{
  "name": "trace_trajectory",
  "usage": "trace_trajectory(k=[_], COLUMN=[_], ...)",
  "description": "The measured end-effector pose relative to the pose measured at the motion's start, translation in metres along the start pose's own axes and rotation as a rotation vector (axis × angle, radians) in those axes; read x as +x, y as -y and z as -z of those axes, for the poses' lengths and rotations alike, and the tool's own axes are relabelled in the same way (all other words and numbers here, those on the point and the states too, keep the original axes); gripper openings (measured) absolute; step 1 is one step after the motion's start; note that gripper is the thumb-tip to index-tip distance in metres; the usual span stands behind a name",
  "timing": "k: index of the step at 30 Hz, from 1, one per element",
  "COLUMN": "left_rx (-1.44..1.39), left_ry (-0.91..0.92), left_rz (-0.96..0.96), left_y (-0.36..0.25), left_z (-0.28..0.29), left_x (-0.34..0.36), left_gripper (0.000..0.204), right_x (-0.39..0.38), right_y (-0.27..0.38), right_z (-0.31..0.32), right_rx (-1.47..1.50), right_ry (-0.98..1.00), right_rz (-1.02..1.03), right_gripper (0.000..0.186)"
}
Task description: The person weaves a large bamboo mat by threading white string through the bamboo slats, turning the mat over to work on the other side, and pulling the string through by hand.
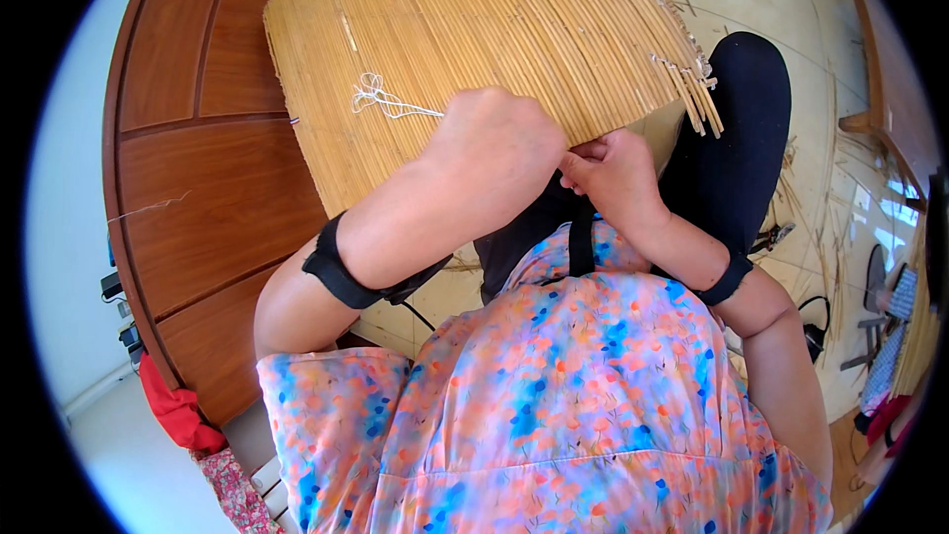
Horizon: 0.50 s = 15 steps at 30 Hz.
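Observation:
A large mat of thin straw-coloured stalks (474,30), laid side by side, slopes up before me. My left hand (504,133) is closed at the mat's near edge, its back toward me and its fingertips hidden. White string (376,94) lies in loose loops on the mat and runs under my left wrist. Close beside it, my right hand (621,176) pinches at the same edge with thumb and bent fingers. What sits in either grip is too small or covered to make out. Several stalk ends (700,104) stick out unevenly at the mat's right corner.
A reddish-brown wooden cabinet (213,178) stands along the left side. My dark-trousered knee (746,89) is beside the mat's right corner. Loose stalks (791,188) litter the pale tiled floor on the right. Wooden furniture (890,69) rises at the far right, with slippers (877,277) below it.

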<state>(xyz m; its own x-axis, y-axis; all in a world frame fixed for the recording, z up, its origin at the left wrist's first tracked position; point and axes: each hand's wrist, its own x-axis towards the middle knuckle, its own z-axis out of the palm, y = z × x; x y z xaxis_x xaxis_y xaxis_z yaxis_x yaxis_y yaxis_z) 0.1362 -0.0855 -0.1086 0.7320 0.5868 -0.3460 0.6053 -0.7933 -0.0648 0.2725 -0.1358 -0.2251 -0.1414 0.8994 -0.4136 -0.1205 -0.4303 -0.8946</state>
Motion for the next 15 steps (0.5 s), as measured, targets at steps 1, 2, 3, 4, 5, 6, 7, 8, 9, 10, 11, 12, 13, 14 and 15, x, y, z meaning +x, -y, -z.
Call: trace_trajectory(k=[1,2,3,4,5,6,7,8,9,10,11,12,13,14,15], left_rx=[-0.007,-0.005,-0.003,-0.002,0.000,-0.003,-0.006,-0.004,-0.027,-0.051,-0.046,-0.107,-0.169,-0.161,-0.194], left_ry=[0.015,0.014,0.016,0.018,0.016,0.009,0.003,-0.004,-0.022,-0.039,-0.050,-0.081,-0.112,-0.125,-0.224], left_rz=[0.018,0.019,0.012,0.005,0.005,0.012,0.020,0.024,0.027,0.032,0.037,0.086,0.134,0.139,0.186], left_y=[-0.002,-0.004,-0.005,-0.007,-0.008,-0.009,-0.010,-0.009,-0.009,-0.008,-0.008,-0.008,-0.008,-0.009,-0.012], left_z=[-0.002,-0.005,-0.009,-0.012,-0.014,-0.015,-0.017,-0.018,-0.021,-0.024,-0.025,-0.026,-0.028,-0.030,-0.034], left_x=[0.002,0.004,0.005,0.006,0.007,0.008,0.008,0.007,0.007,0.005,0.005,0.003,0.002,-0.002,-0.011], left_gripper=[0.007,0.007,0.008,0.009,0.009,0.008,0.007,0.007,0.007,0.007,0.007,0.011,0.016,0.016,0.021], right_x=[0.001,0.001,0.001,-0.001,-0.002,0.000,0.004,0.006,0.006,0.005,0.004,0.005,0.008,0.010,0.007], right_y=[-0.001,-0.001,-0.001,0.000,0.000,-0.003,-0.011,-0.012,-0.013,-0.013,-0.011,-0.014,-0.020,-0.022,-0.015], right_z=[0.000,0.000,0.000,-0.002,-0.002,-0.001,0.001,0.002,0.003,0.003,0.004,0.003,0.000,0.000,0.002], right_rx=[-0.045,-0.091,-0.091,-0.097,-0.105,-0.106,-0.157,-0.212,-0.218,-0.232,-0.246,-0.253,-0.062,0.130,0.124], right_ry=[-0.020,-0.042,-0.041,-0.052,-0.065,-0.065,-0.053,-0.041,-0.040,-0.043,-0.048,-0.046,-0.044,-0.039,-0.036], right_rz=[-0.010,-0.020,-0.018,0.006,0.030,0.032,0.032,0.038,0.045,0.087,0.133,0.144,0.186,0.229,0.239], right_gripper=[0.016,0.016,0.016,0.016,0.016,0.016,0.016,0.017,0.017,0.019,0.021,0.021,0.020,0.019,0.019])
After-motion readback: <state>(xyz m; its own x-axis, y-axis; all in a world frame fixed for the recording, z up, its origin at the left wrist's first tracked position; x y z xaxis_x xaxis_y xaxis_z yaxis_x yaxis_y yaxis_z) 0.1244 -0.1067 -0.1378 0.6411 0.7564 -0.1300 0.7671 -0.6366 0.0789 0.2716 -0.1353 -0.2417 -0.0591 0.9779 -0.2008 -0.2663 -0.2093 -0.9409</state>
